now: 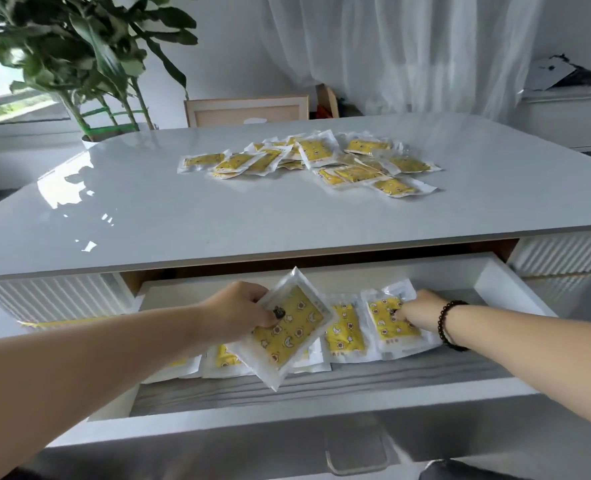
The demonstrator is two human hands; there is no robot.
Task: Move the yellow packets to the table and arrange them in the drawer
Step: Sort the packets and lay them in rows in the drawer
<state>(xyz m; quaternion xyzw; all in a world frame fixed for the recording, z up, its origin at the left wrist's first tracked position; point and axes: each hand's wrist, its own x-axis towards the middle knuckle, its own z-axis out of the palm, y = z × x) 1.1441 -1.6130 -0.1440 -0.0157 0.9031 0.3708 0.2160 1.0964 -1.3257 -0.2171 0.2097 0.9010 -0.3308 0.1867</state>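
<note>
Packet above drawer floor

arms: bare, sleeveless | right wrist: black bead bracelet | nails: dark

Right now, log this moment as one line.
left hand: holds packet | right hand: presses row packet | drawer: open | pile: on table

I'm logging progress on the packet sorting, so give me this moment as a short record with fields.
left hand: grips a tilted yellow packet above the row in the drawer
right hand: fingertips press the rightmost packet in the row
drawer: open, one row of packets along its back
table: loose pile of packets not yet put away
</note>
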